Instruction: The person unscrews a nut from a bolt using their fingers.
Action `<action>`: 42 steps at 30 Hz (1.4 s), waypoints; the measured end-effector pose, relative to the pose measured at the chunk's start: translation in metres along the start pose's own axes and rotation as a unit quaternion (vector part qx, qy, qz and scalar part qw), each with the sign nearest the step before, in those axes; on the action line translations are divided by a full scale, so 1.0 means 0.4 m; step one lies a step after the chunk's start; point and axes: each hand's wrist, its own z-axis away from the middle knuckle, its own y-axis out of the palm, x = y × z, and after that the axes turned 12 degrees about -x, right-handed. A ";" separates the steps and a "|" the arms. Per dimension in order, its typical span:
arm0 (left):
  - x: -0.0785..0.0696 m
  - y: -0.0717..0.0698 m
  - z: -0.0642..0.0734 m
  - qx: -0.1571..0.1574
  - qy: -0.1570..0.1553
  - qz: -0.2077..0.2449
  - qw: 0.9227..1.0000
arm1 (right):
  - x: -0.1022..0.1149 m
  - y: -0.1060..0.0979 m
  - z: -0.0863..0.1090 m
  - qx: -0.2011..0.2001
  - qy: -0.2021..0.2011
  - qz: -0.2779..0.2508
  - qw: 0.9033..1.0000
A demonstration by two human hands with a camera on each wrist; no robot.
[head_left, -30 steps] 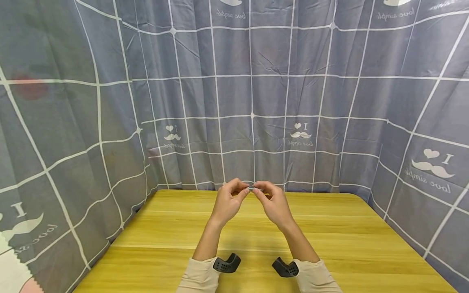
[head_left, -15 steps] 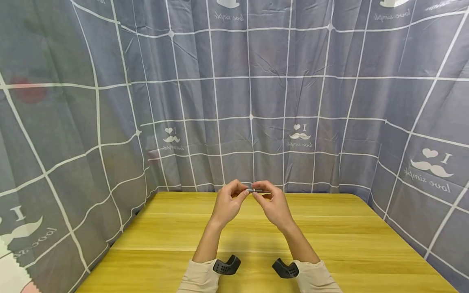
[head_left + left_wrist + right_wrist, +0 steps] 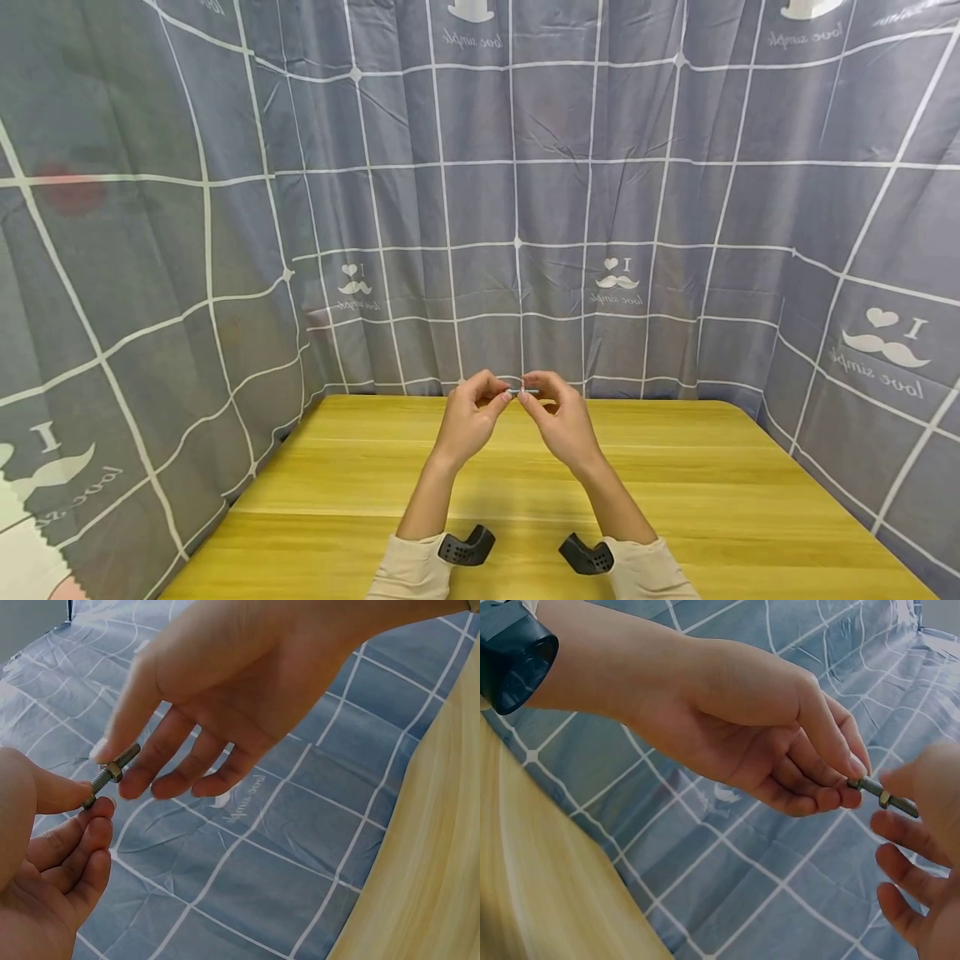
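My left hand (image 3: 465, 417) pinches the head end of a small metal bolt (image 3: 99, 780) between thumb and forefinger. A hex nut (image 3: 115, 772) sits partway along the bolt's thread, and the threaded end points toward my right hand (image 3: 562, 417). In the right wrist view, the right thumb and forefinger lie on either side of the nut (image 3: 885, 800), with a slight gap showing. The other fingers of my right hand are loosely spread. Both hands are raised near the far edge of the table, and the bolt (image 3: 531, 391) looks thin and level in the head view.
A yellow wood-grain table (image 3: 495, 483) lies below the hands. Grey curtains (image 3: 480, 200) with a white grid hang behind it and at both sides. Black wrist devices (image 3: 467, 546) are worn at both cuffs.
One second ago the right fingertips covered most of the bolt. They have since parted, and the bolt's threaded end shows between thumb and forefinger. The left hand's grip stays about the same.
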 end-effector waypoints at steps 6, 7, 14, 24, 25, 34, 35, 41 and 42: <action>0.003 -0.002 0.003 -0.004 0.001 -0.001 1.000 | 0.000 0.004 0.002 0.005 -0.009 -0.013 1.000; 0.004 -0.002 0.003 -0.005 0.002 -0.001 1.000 | 0.000 0.004 0.002 0.005 -0.009 -0.015 1.000; 0.000 -0.003 0.002 0.000 0.003 -0.002 1.000 | 0.001 0.002 0.002 -0.012 -0.024 0.000 1.000; 0.001 -0.002 0.000 -0.004 0.008 -0.004 1.000 | -0.005 0.007 0.004 -0.017 -0.032 0.032 0.999; 0.001 -0.003 0.000 -0.004 0.007 -0.004 1.000 | -0.006 0.007 0.003 -0.016 -0.033 0.030 0.999; 0.018 -0.002 -0.002 -0.003 0.014 -0.002 1.000 | -0.006 0.005 0.003 0.003 -0.012 0.013 1.000; 0.034 -0.001 -0.003 -0.002 0.015 -0.004 1.000 | -0.007 0.005 0.004 0.004 -0.014 0.012 1.000; 0.100 -0.001 -0.013 -0.009 -0.002 -0.007 1.000 | -0.004 0.005 0.002 0.010 -0.026 0.001 1.000; 0.094 -0.002 -0.013 -0.013 -0.006 -0.006 1.000 | -0.005 0.005 0.002 0.010 -0.027 0.001 1.000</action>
